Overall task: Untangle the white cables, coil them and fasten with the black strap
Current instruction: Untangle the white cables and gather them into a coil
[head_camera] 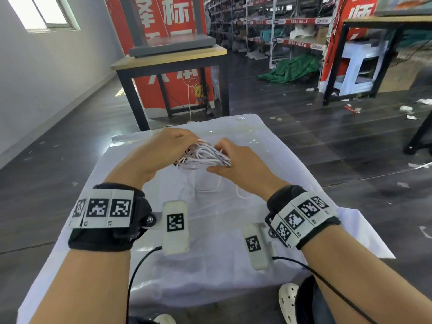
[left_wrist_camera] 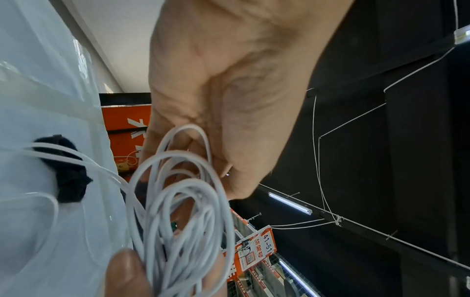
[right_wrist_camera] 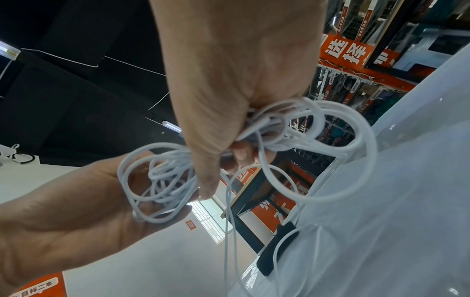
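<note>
over a white sheet, two hands clutch one white cable bundle; one black strap lies loose.

Bright daylight from a window, glare on the plastic sheet, wide-angle bending at edges.

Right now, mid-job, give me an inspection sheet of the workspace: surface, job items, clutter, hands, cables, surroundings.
Surface: white sheet covers the work area, glossy in places.
Job's things: white cables bundled in loose loops, uneven; black strap lies on the sheet, unfastened, with cable strands over it.
Clutter: nothing seen on the sheet.
Grippers: left hand and right hand both grip the bundle.
Cables: loose strands trail down onto the sheet.
Surroundings: black-framed table, red banners, shelving, litter on dark floor.
</note>
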Motion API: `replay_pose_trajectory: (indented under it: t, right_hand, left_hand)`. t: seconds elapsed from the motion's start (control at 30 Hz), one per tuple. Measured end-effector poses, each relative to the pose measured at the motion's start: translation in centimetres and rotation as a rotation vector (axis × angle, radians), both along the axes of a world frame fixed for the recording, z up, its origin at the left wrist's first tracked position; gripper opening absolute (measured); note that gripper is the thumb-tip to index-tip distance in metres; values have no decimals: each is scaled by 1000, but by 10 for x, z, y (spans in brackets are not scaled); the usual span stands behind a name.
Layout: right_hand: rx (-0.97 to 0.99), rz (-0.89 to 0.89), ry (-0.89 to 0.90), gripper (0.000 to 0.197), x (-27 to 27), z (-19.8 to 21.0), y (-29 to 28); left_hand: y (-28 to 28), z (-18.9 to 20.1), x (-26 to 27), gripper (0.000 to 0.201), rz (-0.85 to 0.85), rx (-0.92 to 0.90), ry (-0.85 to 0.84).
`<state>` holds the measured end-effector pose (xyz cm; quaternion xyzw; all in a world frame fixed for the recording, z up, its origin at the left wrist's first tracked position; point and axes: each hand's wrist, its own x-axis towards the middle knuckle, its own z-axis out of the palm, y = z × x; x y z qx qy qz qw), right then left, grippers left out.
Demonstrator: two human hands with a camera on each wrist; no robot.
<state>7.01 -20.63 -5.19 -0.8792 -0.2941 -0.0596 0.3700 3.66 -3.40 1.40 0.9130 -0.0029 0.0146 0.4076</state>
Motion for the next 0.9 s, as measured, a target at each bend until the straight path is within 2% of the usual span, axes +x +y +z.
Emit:
replay_pose_trajectory:
  t: [0.1, 0.23, 0.33, 0.4, 0.47, 0.53, 0.6, 0.7, 0.77, 0.83, 0.9]
  right_hand:
    - [46, 12, 4, 40, -1, 0, 2]
    - [72, 49, 69, 17, -3, -2, 4]
    - [142, 12, 109, 19, -1, 0, 4]
    - [320, -43, 232, 23, 0, 3, 2]
    - [508, -85, 318, 29, 2, 5, -1]
    - [684, -85, 394, 35, 4, 8, -3]
    - [863, -57, 501, 37, 5, 10, -3]
    - [1039, -9, 610, 38, 7, 10, -3]
    - [1103, -3, 638, 39, 10, 8, -5]
    - [1131, -45, 631, 39, 14, 7, -8]
    - [1194, -88, 617, 39, 17, 8, -11]
  left_hand:
    - [-1, 1, -3, 32, -55, -23, 17]
    - [-4, -3, -2, 31, -79, -202, 55]
    - [-10, -3, 0, 35, 0, -455, -31]
    - [-8, -4, 5, 43, 65, -710, -122]
    - [-3, -9, 10, 40, 122, -819, -157]
    - [-2, -18, 14, 26, 138, -666, -143]
    - [-6, -27, 15, 22, 42, -449, -89]
    - [-17, -38, 15, 26, -154, -321, 27]
    - [-22, -40, 15, 22, -184, -245, 27]
    - [-24, -42, 14, 17, -158, -281, 27]
    - [-23, -42, 14, 19, -122, -411, 51]
